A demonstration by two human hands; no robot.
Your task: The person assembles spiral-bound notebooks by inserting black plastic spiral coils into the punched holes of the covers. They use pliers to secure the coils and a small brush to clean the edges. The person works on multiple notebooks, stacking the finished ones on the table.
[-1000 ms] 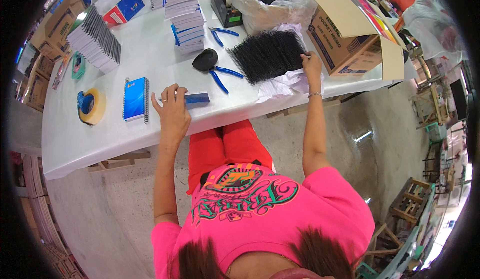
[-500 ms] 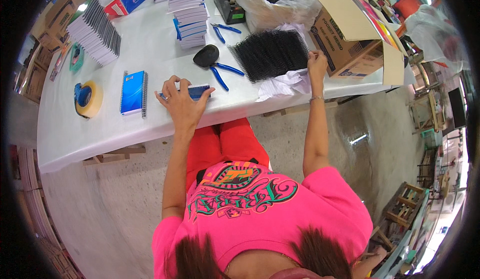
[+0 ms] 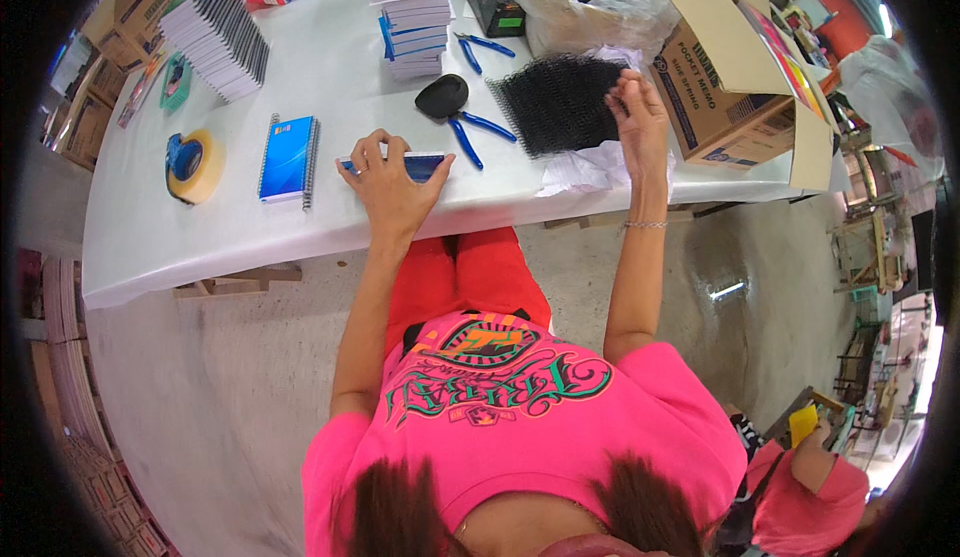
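My left hand [image 3: 388, 179] is near the table's front edge, its fingers and thumb gripping a small blue memo pad [image 3: 424, 166] from above. Most of the pad is hidden under the palm. Over at the right, my right hand [image 3: 643, 117] is at the right edge of a pile of black spiral binding coils [image 3: 550, 107]. Its fingertips are drawn together, and what they pinch is too small to make out. Crumpled white paper [image 3: 590, 169] lies under the coils. Between the hands and the far side are blue-handled pliers [image 3: 466, 137] beside a black cup-shaped piece [image 3: 441, 97].
A finished spiral notepad [image 3: 288, 160] and a tape roll [image 3: 196, 166] lie on the left. Stacks of notepads [image 3: 222, 42] [image 3: 414, 27] stand farther back. More pliers [image 3: 485, 47], a tape dispenser [image 3: 494, 2], a plastic bag [image 3: 590, 17] and an open carton [image 3: 715, 97] occupy the far right.
My right hand has shifted up along the coils' edge, its fingers posed differently. My left hand keeps its grip on the pad. The view has shifted, and a person in pink shows at lower right.
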